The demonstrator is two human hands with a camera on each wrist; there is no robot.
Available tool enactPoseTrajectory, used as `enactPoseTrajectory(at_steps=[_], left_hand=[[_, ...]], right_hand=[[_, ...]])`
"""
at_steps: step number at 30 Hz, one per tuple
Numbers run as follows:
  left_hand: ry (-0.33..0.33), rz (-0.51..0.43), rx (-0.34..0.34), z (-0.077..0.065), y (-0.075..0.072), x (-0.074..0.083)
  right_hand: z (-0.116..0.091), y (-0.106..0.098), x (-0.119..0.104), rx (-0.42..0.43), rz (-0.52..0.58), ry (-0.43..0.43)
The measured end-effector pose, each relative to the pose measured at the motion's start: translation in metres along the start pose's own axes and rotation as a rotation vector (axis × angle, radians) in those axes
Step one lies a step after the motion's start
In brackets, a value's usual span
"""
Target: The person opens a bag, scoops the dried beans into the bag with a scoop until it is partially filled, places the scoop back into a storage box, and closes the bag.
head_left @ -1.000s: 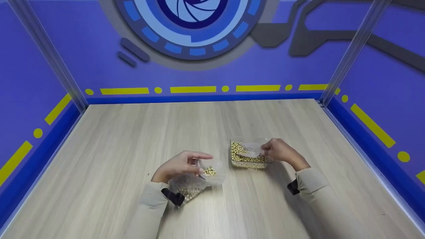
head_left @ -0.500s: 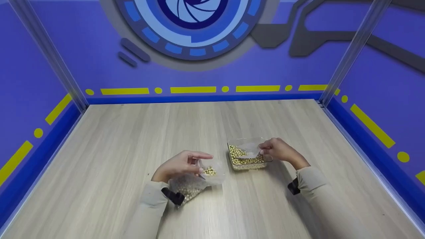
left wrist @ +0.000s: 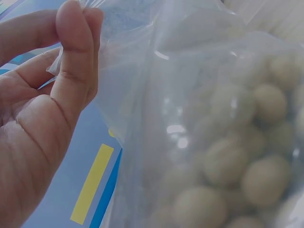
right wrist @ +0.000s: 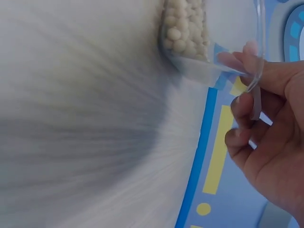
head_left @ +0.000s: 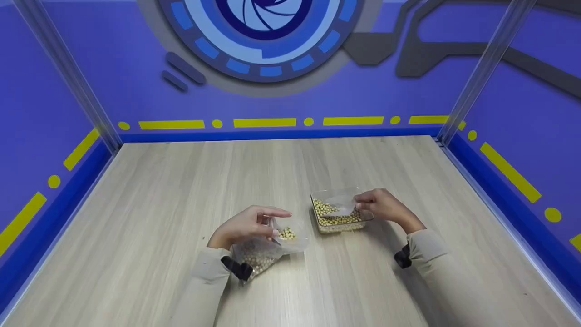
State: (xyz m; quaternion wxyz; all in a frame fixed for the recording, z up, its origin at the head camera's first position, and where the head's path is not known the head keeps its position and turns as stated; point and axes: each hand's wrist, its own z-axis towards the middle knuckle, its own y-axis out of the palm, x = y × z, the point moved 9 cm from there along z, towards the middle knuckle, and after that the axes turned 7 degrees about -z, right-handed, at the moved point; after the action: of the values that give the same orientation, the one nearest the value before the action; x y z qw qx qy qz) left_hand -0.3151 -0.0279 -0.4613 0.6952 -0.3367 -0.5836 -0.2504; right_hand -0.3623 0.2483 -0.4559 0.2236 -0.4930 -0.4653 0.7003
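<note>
My left hand [head_left: 245,227] pinches the mouth of a clear plastic bag [head_left: 297,246], holding it open. Soybean-like yellow beans [head_left: 287,234] show through the opening, and more bulge behind the film in the left wrist view. To the right is a clear rectangular container [head_left: 333,229] with a layer of the same beans. My right hand [head_left: 386,210] is at its right rim, pinching the handle of a translucent scoop [head_left: 342,206]. The scoop lies tilted inside the container, its lower edge down among the beans. In the right wrist view, fingers straddle the container's rim.
Both things are on a light wood-grain table [head_left: 181,181], the bag left of the container with a narrow gap between. Blue panels [head_left: 263,109] with yellow markings close off the back and sides. Black wrist straps [head_left: 237,269] sit over the sleeves.
Since one second ago the container has turned and shifted slightly left, and the scoop has moved a little left and down in the beans. My left hand and the bag have stayed put.
</note>
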Motion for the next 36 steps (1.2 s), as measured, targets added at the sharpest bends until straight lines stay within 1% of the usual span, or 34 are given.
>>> enactPoseTrajectory(at_steps=[4, 9, 11, 19, 26, 31, 36], left_hand=[[-0.008, -0.008, 0.002, -0.001, 0.000, 0.001], [-0.013, 0.018, 0.007, 0.000, -0.001, -0.001], [-0.009, 0.026, 0.006, 0.000, -0.002, -0.002], [-0.007, -0.011, 0.004, 0.000, -0.002, -0.002], [-0.010, -0.048, 0.001, -0.001, -0.001, -0.002], [-0.023, -0.033, 0.009, -0.001, -0.002, -0.004], [-0.024, -0.028, 0.017, -0.001, -0.003, -0.004]], right_hand=[[0.001, -0.001, 0.001, 0.029, -0.003, -0.026], [0.001, -0.006, 0.004, 0.038, 0.029, -0.019], [0.001, -0.008, 0.005, 0.031, 0.052, -0.015], [-0.001, -0.007, 0.010, 0.005, 0.087, -0.026], [-0.004, -0.004, 0.015, -0.031, 0.161, -0.001], [-0.004, -0.004, 0.017, -0.027, 0.161, -0.004], [-0.005, -0.004, 0.019, -0.043, 0.184, 0.006]])
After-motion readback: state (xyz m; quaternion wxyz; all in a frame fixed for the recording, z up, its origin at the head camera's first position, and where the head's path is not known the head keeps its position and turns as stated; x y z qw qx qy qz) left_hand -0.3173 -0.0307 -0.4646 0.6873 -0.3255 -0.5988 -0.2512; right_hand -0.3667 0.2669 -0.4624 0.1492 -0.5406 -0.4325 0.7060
